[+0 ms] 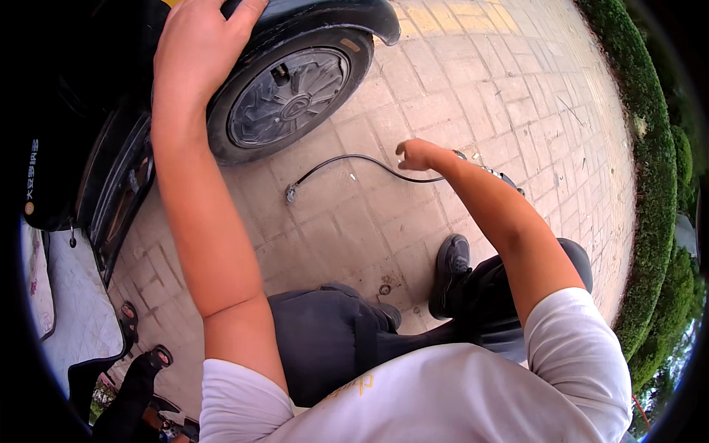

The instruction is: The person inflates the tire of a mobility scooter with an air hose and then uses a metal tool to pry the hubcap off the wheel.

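Note:
My left hand rests flat, fingers apart, on the dark mudguard above a scooter's front wheel. My right hand reaches down toward the paving, fingers curled around a black air hose. The hose curves left across the bricks and ends in a small metal nozzle lying below the wheel. A dark pump body shows just behind my right forearm, mostly hidden. I am crouched, with my dark trousers and black shoe below.
The scooter's black body and footboard fill the left side, with a footrest lower left. Brick paving spreads to the right, bordered by a trimmed green hedge.

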Demonstrator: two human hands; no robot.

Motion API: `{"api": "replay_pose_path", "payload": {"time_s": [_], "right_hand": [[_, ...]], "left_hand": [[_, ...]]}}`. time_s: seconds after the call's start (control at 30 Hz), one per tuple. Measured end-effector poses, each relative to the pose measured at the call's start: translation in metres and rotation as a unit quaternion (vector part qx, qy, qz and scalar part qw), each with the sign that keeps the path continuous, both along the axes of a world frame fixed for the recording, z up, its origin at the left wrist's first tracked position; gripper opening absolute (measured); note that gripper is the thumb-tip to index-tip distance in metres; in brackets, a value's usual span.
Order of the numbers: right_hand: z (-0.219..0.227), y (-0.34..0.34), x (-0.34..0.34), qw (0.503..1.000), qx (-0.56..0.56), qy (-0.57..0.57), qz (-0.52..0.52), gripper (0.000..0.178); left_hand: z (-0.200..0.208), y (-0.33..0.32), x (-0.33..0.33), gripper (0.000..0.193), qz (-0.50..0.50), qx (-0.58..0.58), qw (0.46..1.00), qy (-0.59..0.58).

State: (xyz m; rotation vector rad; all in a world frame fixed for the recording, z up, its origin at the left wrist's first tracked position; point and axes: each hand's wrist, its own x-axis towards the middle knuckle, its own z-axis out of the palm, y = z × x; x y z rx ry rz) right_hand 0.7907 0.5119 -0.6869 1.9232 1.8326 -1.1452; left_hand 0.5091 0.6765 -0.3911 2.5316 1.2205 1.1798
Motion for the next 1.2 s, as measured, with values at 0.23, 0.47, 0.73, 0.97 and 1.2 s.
{"api": "replay_pose_path", "payload": {"time_s": [0.23, 0.47, 0.73, 0.97, 1.2], "right_hand": [[-0.030, -0.106, 0.021, 0.968, -0.063, -0.220, 0.103, 0.035], [0.022, -0.097, 0.112, 0.980, -0.059, -0.173, 0.081, 0.046], [0.116, -0.171, 0.284, 0.908, -0.191, -0.361, 0.089, 0.039], [0.084, -0.240, 0.344, 0.883, -0.369, -0.283, 0.063, 0.030], [0.036, -0.219, 0.517, 0.815, 0.237, -0.140, -0.510, 0.051]], "left_hand": [[-0.006, 0.022, -0.002, 0.048, -0.013, -0.015, 0.998, 0.056], [0.003, 0.032, -0.003, 0.048, 0.038, -0.107, 0.992, 0.049], [0.009, 0.040, 0.007, 0.052, 0.088, -0.128, 0.986, 0.060], [0.012, 0.044, 0.024, 0.056, 0.192, -0.093, 0.972, 0.100], [0.004, 0.048, 0.039, 0.054, 0.261, -0.066, 0.958, 0.099]]}}
